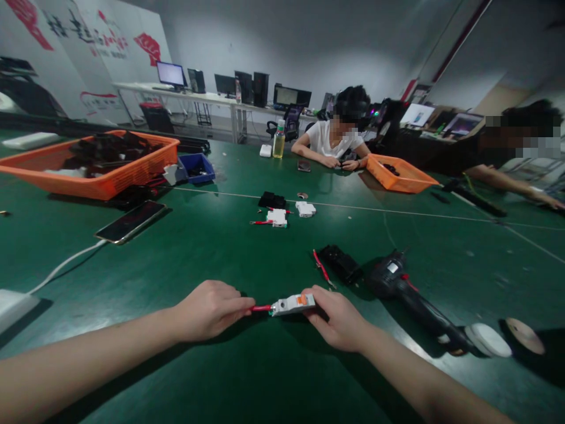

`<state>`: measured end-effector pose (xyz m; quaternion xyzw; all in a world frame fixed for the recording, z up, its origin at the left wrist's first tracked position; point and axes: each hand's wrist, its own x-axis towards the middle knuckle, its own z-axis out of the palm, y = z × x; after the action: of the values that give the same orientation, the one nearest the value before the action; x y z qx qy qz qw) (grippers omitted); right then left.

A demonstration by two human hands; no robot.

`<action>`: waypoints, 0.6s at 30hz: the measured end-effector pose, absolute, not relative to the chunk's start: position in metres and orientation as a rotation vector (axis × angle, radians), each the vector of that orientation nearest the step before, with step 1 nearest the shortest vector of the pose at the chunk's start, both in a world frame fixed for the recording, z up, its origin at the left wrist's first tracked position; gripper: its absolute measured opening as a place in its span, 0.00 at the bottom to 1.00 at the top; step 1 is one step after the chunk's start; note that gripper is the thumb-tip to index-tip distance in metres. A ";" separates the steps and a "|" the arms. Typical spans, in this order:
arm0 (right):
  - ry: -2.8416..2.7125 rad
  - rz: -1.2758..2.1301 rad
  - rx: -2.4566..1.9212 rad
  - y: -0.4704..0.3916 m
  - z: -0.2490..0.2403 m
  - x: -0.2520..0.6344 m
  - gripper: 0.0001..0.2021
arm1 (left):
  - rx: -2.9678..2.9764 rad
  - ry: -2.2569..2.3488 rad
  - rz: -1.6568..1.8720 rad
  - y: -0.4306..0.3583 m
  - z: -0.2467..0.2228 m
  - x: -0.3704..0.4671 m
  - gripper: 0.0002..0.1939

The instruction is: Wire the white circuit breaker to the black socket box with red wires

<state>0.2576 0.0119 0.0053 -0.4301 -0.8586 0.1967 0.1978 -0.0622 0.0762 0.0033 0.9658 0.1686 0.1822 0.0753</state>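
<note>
Over the green table, my right hand (334, 318) grips the right end of a white circuit breaker (289, 304) with an orange switch. A short red wire (261, 308) comes out of the breaker's left end, and the fingers of my left hand (216, 309) are pinched on it. Beyond my hands lie a white breaker with red wires (276, 218), another white breaker (305, 209) and a black part (272, 199). Nearer my right hand are a loose red wire (323, 268) and a black housing (339, 263).
A black power screwdriver (419, 306) lies at the right. On the left are a phone (131, 222) on a white cable, an orange basket (106, 185) of black parts and a blue bin (196, 168). Across the table, a person sits beside another orange basket (401, 182); another person is at the far right.
</note>
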 end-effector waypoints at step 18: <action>-2.620 0.352 -1.251 0.005 0.018 0.250 0.12 | 2.948 0.472 0.460 0.070 0.005 -0.060 0.11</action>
<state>0.2500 0.0045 0.0178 -0.4253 -0.8905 0.1196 0.1084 -0.0598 0.0698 0.0054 0.9741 0.1559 0.1520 0.0606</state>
